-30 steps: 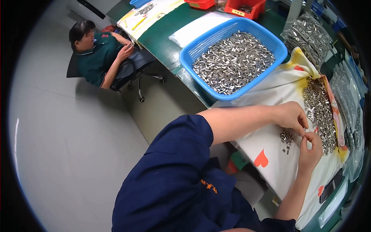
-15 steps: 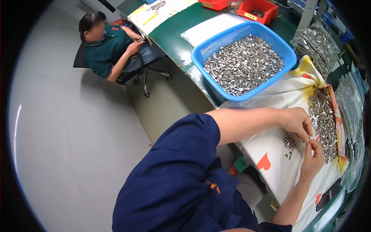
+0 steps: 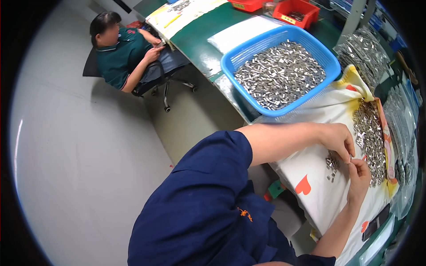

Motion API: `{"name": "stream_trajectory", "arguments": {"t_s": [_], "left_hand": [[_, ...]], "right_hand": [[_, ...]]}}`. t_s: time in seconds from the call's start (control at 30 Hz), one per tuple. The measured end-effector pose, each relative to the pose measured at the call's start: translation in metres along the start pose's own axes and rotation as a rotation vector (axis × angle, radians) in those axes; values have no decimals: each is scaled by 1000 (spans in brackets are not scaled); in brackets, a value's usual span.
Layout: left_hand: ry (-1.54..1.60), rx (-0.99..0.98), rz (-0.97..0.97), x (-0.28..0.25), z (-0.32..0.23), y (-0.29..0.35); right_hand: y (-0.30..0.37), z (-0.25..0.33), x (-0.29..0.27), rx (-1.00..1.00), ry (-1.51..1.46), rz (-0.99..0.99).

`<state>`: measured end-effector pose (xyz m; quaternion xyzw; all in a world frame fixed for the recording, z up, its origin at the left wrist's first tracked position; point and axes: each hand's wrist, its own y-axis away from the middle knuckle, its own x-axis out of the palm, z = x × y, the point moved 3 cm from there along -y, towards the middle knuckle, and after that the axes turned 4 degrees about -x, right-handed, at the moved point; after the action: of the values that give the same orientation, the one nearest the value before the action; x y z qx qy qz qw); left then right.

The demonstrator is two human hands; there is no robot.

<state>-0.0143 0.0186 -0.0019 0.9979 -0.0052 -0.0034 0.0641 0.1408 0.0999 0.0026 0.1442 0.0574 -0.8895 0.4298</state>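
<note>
My left hand [image 3: 338,140] reaches in over the cloth with its thumb and fingers pinched together. Opposite it, my right hand [image 3: 358,176] is also closed in a pinch, and the fingertips of the two hands meet. A tiny shiny metal piece [image 3: 350,158] glints between them; its exact shape is too small to make out. Beside my left hand lies a small heap of short metal cylinders [image 3: 331,165]. A larger pile of the same silvery cylinders [image 3: 372,142] spreads past my fingers on the white cloth [image 3: 319,190] printed with hearts.
A blue basket [image 3: 230,80] full of metal cylinders stands on the green table [image 3: 191,37]. Red bins [image 3: 313,17] sit behind it. Clear bags of metal parts [image 3: 364,48] line the far right; a dark phone [image 3: 376,222] lies nearer. A seated person [image 3: 126,53] is at left.
Both my hands have shifted slightly to the left, toward the small heap, with their fingertips still together. The basket and the piles look the same.
</note>
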Motion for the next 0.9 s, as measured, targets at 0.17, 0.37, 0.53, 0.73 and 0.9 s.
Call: {"name": "stream_trajectory", "arguments": {"t_s": [0.17,0.37,0.53,0.73,0.9], "left_hand": [[-278,72,-68,-7,-2,-6],[23,-62,-59,-11,6,-11],[224,-133,-18,-1,6,-14],[197,-174,-16,-2,2,-9],[237,-175,-7,-1,11,-6]], "right_hand": [[-4,8,4,-20,119,-29],[-9,2,7,-108,-80,-81],[-3,7,4,-115,24,-149],[-1,12,7,-150,54,-138],[2,7,13,-179,55,-137]]}}
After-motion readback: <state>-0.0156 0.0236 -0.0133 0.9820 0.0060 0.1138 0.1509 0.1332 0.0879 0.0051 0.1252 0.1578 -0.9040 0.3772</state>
